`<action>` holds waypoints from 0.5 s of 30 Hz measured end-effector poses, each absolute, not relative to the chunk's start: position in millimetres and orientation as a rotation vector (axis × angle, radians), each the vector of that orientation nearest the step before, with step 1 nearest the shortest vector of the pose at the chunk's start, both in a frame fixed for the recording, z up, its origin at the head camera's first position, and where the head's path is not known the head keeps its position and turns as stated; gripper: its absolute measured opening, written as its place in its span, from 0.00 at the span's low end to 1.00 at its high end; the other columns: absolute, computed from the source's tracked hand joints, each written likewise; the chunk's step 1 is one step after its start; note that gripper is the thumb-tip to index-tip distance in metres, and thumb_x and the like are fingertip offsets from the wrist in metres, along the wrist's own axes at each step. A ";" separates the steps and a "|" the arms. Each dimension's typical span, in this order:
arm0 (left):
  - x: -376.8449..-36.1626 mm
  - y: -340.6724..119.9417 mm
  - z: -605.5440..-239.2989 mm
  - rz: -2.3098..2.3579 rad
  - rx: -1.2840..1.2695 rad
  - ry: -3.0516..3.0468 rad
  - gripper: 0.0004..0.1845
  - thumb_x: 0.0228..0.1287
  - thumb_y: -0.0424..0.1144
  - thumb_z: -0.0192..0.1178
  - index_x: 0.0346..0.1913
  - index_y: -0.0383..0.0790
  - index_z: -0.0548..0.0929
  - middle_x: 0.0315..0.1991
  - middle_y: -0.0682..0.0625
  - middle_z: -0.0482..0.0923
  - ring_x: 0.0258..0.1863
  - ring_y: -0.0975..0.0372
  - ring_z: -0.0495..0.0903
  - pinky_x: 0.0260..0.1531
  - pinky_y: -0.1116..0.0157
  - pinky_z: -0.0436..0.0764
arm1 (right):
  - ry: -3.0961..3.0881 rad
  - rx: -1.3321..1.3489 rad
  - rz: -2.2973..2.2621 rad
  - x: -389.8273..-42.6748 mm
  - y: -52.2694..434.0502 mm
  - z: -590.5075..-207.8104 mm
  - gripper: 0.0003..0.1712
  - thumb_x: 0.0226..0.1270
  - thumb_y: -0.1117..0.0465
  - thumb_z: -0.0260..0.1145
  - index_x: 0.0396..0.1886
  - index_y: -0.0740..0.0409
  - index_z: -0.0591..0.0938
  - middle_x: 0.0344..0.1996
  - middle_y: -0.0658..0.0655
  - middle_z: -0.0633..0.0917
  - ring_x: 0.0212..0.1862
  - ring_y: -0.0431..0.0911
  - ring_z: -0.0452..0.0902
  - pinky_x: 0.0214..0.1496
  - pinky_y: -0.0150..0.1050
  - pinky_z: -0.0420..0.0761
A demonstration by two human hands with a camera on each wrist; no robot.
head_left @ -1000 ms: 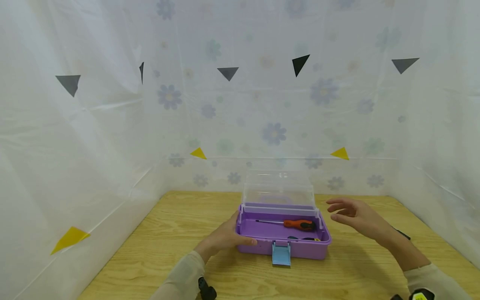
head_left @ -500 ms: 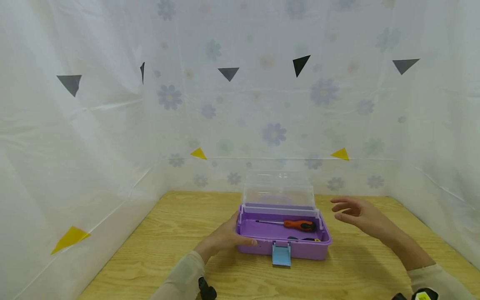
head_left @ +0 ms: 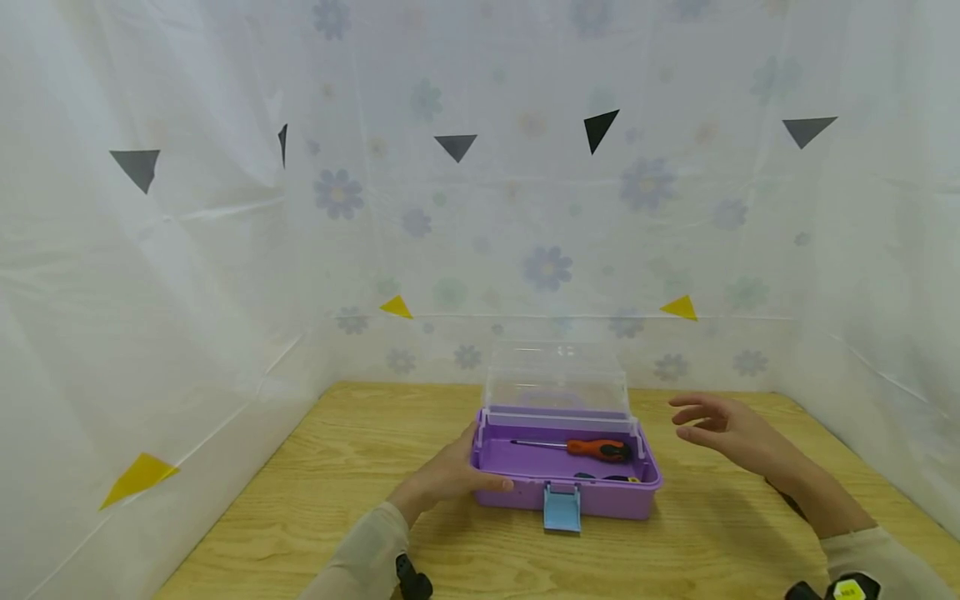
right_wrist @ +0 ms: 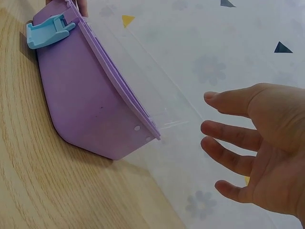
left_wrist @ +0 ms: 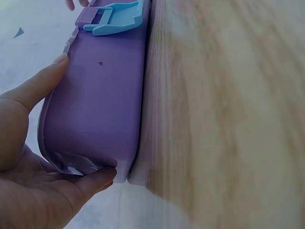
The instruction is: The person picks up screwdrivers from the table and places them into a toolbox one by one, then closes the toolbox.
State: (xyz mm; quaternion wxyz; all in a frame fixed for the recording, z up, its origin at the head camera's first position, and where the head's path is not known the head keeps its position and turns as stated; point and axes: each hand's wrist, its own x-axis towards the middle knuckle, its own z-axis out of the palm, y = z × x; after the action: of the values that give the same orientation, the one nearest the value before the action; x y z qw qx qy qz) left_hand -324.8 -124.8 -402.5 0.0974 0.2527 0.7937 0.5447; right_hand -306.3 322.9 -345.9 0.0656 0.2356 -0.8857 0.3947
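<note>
A purple toolbox (head_left: 611, 500) with its clear lid (head_left: 555, 375) raised stands on the wooden table. My left hand (head_left: 447, 471) holds its left end, thumb over the front rim and fingers against the side, as the left wrist view also shows. An orange-and-black screwdriver (head_left: 600, 450) lies inside, shaft to the left. Part of another dark and yellow item (head_left: 622, 479) peeks over the front wall, mostly hidden. The light blue latch (head_left: 562, 510) hangs down in front. Right of the box, my right hand (head_left: 731, 429) hovers in the air with fingers loosely spread, holding nothing.
A dark object (head_left: 786, 497) shows partly behind my right forearm on the table (head_left: 360, 425). White flower-patterned sheeting (head_left: 480, 225) with black and yellow triangles encloses the back and both sides.
My right hand has drifted slightly right, away from the toolbox. The left hand, the toolbox and the screwdriver have stayed in place.
</note>
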 end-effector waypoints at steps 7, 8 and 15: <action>-324.8 -126.0 -404.0 1.622 0.736 2.342 0.64 0.55 0.45 0.79 0.84 0.44 0.42 0.75 0.37 0.63 0.71 0.43 0.66 0.72 0.39 0.57 | -2.698 0.705 1.162 -306.7 327.8 -345.3 0.29 0.78 0.56 0.65 0.73 0.59 0.72 0.56 0.61 0.83 0.54 0.56 0.82 0.46 0.38 0.84; -324.7 -126.0 -404.0 1.626 0.740 2.336 0.64 0.56 0.45 0.79 0.84 0.44 0.42 0.75 0.37 0.63 0.71 0.43 0.67 0.72 0.39 0.57 | -2.703 0.703 1.162 -306.6 329.1 -345.2 0.29 0.78 0.56 0.65 0.73 0.59 0.72 0.56 0.61 0.83 0.54 0.56 0.82 0.46 0.38 0.84; -323.7 -125.0 -402.2 1.624 0.759 2.338 0.64 0.56 0.44 0.79 0.84 0.44 0.42 0.75 0.37 0.64 0.71 0.42 0.66 0.72 0.39 0.57 | -2.735 0.672 1.121 -303.8 342.0 -351.6 0.29 0.78 0.58 0.65 0.73 0.62 0.71 0.54 0.61 0.84 0.53 0.61 0.83 0.44 0.39 0.84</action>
State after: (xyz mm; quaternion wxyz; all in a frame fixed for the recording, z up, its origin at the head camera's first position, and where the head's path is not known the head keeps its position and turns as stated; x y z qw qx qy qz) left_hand -323.7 -125.0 -402.2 0.0978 0.2564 0.7897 0.5486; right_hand -303.8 342.0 -351.6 0.0551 0.2213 -0.9009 0.3692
